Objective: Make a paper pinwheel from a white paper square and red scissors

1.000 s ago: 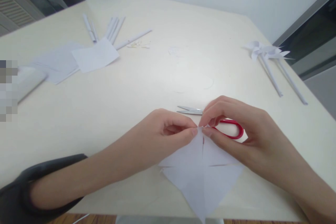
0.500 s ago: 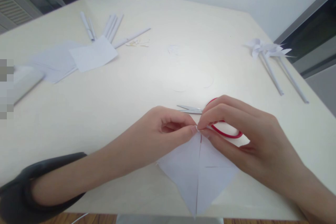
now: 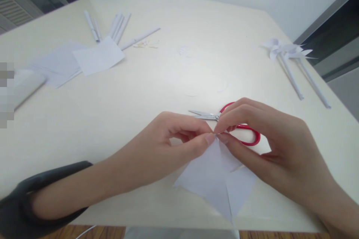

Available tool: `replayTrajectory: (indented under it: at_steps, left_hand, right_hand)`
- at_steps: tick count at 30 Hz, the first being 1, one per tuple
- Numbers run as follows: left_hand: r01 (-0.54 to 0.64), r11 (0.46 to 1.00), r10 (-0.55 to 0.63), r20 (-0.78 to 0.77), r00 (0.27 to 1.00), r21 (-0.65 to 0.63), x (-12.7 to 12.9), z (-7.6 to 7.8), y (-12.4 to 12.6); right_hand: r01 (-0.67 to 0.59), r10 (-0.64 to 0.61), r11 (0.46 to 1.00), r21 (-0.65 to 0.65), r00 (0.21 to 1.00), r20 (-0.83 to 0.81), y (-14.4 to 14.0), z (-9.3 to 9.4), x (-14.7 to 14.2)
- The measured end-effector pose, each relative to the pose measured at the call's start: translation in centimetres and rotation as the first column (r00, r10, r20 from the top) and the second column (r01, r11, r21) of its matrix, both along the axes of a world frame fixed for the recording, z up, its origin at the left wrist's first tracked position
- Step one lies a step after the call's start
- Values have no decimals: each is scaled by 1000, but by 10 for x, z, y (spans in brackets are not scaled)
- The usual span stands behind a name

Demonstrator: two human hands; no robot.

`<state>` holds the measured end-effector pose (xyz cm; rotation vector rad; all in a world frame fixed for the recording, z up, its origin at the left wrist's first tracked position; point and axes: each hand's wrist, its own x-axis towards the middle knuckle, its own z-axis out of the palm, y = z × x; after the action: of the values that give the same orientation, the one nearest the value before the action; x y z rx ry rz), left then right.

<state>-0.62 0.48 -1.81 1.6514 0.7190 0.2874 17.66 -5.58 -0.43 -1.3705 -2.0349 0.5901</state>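
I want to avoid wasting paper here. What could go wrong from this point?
Both the left hand and the right hand pinch the same tip of the cut paper square, so a pull apart could tear it along its slits. The red-handled scissors lie just behind the fingers and might get bumped.

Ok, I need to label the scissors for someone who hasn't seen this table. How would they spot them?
Start at the cream table and go to its near edge, where both hands pinch a white paper square. Just behind the fingertips lie the scissors, the only red-handled, metal thing among white paper.
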Motion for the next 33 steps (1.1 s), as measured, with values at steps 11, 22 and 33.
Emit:
replayTrajectory:
  at_steps: [11, 22, 33]
  left_hand:
    - [-17, 999, 16, 24, 1000, 31, -1, -4, 0]
    - [-3, 997, -1, 47, 999, 72, -1, -1, -1]
    - [-13, 995, 12, 12, 1000, 97, -2, -4, -2]
  right_hand:
    - [-10, 12, 1000, 21, 998, -54, 0, -2, -2]
    - [-52, 52, 998, 28, 999, -7, 1, -2, 0]
    - [-49, 49, 999, -9, 999, -2, 3, 3, -1]
